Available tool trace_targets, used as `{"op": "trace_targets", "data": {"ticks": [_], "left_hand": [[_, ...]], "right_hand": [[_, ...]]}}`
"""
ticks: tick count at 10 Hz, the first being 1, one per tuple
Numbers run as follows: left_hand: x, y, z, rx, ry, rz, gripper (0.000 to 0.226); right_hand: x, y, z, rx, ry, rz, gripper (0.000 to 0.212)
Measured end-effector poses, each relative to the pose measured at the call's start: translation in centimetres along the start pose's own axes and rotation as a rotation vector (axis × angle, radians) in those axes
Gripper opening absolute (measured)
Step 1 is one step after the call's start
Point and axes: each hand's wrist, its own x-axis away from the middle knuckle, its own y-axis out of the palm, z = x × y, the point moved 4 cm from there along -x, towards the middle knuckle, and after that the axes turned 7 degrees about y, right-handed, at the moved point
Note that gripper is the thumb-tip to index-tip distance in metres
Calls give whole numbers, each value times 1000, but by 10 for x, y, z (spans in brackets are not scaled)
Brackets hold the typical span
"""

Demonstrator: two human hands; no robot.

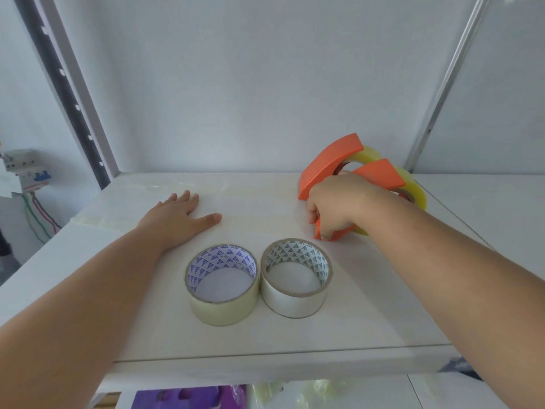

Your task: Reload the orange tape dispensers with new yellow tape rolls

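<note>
My right hand grips the nearer orange tape dispenser by its lower end, ready to lift it. Left hand lies flat, fingers straight, bracing on the white table. Two rolls wait up front, within reach.

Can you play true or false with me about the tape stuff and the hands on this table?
1. Two tape rolls lie side by side on the table. True.
2. The left hand holds a roll. False: it rests flat on the table, holding nothing.
3. The right hand grips an orange dispenser. True.
4. There is only one orange dispenser. False: a second one sits just behind it.
5. The dispensers are empty. False: both carry yellow tape.
</note>
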Motion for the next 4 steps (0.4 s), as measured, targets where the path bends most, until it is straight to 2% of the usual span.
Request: {"op": "trace_targets", "data": {"ticks": [2, 3, 4], "left_hand": [[0, -3, -6, 189, -51, 91, 80], [3, -12, -7, 306, -86, 190, 54], [5, -29, -23, 848, -175, 449, 26]], "right_hand": [[1, 2, -3, 18, -9, 23, 33], [2, 3, -5, 42, -25, 70, 38], [3, -1, 0, -37, -46, 147, 53]]}}
